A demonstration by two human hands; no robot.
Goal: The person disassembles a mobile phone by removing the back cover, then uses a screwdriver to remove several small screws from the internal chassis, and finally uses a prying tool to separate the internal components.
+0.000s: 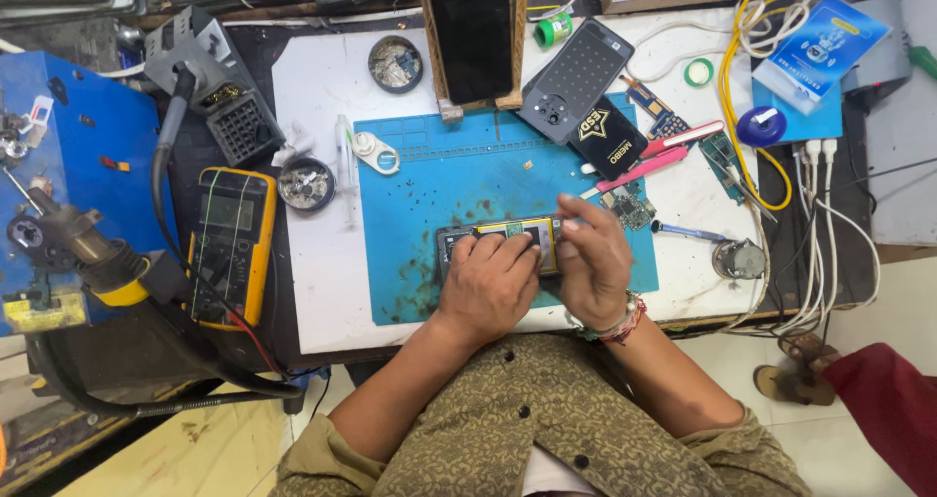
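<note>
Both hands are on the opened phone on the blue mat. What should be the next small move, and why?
Probably keep the left hand pressing the opened phone flat on the blue mat while the right hand works at its right end. Both hands already cover it, and no tool is visibly held.

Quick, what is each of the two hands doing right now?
Left hand: palm down, fingers curled on the opened phone, pressing it to the blue mat.
Right hand: fingers at the phone's right end; grip cannot be told.
</note>
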